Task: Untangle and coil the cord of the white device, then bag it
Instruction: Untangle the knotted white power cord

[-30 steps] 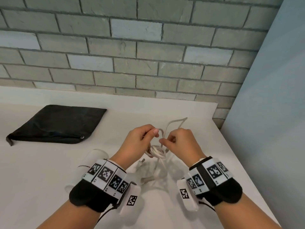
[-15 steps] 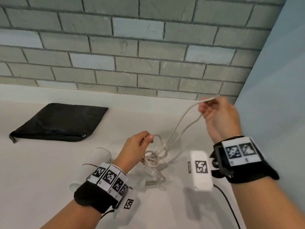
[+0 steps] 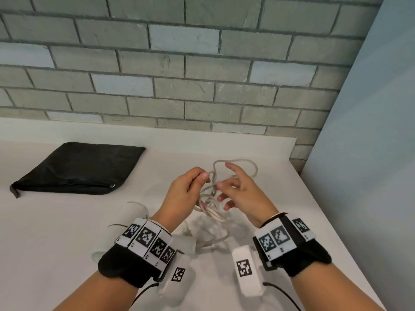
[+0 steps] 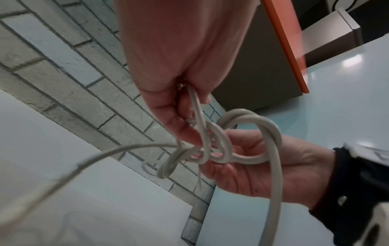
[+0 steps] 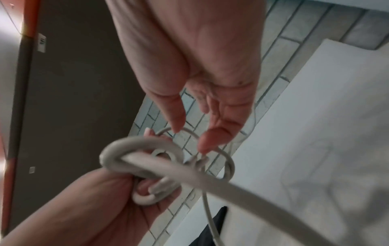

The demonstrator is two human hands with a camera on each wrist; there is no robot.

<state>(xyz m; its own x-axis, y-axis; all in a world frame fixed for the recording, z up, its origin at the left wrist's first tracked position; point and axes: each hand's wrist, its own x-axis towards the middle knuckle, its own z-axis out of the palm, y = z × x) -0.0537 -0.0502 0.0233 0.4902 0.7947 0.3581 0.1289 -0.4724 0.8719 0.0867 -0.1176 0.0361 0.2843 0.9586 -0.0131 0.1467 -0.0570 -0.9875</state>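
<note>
Above the near middle of the white surface (image 3: 67, 221), seen from the head camera, both hands work at a pale grey cord (image 3: 235, 163). The left hand (image 3: 183, 191) has its grip closed on the cord, thumb and curled fingers pinching a strand, with a knot of small loops hanging just under it. The right hand (image 3: 243, 196) is just to the right, its grip open, fingers spread and reaching into the loops; its fingertips are at the strands, but I cannot tell whether they touch. A larger loop of cord arcs beyond both hands on the far side. The white device (image 3: 130, 215) lies on the surface to the near left, partly hidden behind the left wrist, and cord trails down toward it. A black bag (image 3: 78, 169) lies flat at the far left, well apart from the hands. A grey brick wall (image 3: 202, 63) runs along the far edge.

From the left wrist, the left hand (image 4: 174, 83) pinches a strand of cord (image 4: 250, 116) that drops into several overlapping loops. The right hand (image 4: 258, 164) sits palm-up behind the tangle, fingers loose.

From the right wrist, the right hand (image 5: 202, 74) has thumb and fingers extended, tips just at a thin loop of cord (image 5: 145, 144). The left hand (image 5: 101, 208) below clutches the bunched loops. A thick blurred strand runs toward the near right.
</note>
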